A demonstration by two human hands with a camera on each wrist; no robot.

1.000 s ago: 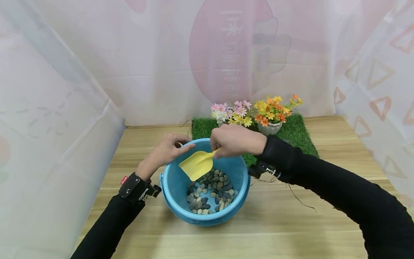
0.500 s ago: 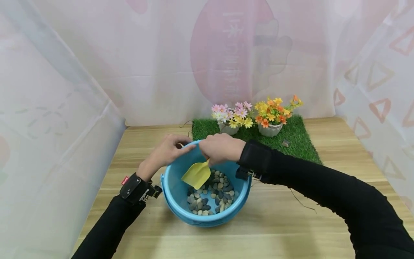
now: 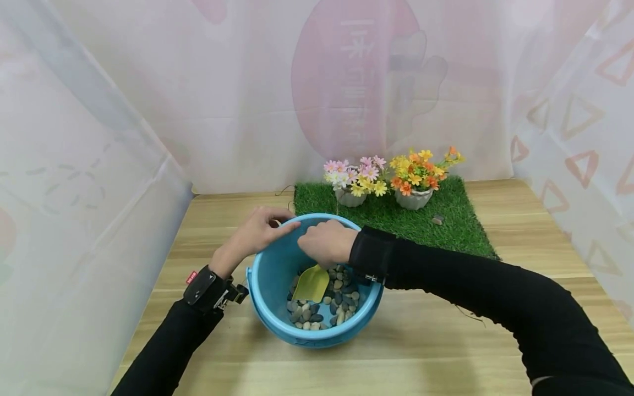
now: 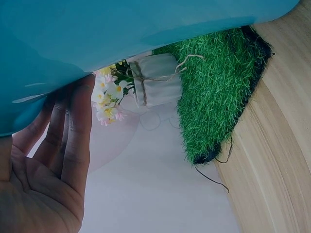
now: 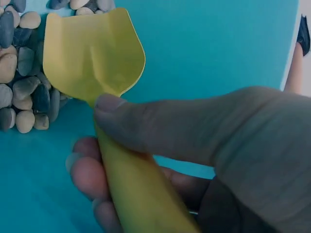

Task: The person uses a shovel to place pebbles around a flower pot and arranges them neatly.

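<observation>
A light blue bucket stands on the wooden table, with grey and cream pebbles on its floor. My left hand grips the rim at the far left, thumb over the edge and fingers along the outside, as the left wrist view shows those fingers against the wall. Inside the bucket, my right hand holds a yellow toy shovel by its handle, thumb along the top. The blade points down at the pebbles; whether it touches them I cannot tell.
Behind the bucket lies a green artificial grass mat. Two pots of flowers stand on it, one pink and yellow, one orange. A small stone lies on the mat. Printed cloth hangs around the table.
My right hand has moved down and left into the bucket, lowering the shovel from near the rim to the pebbles. The left hand has stayed on the rim.
</observation>
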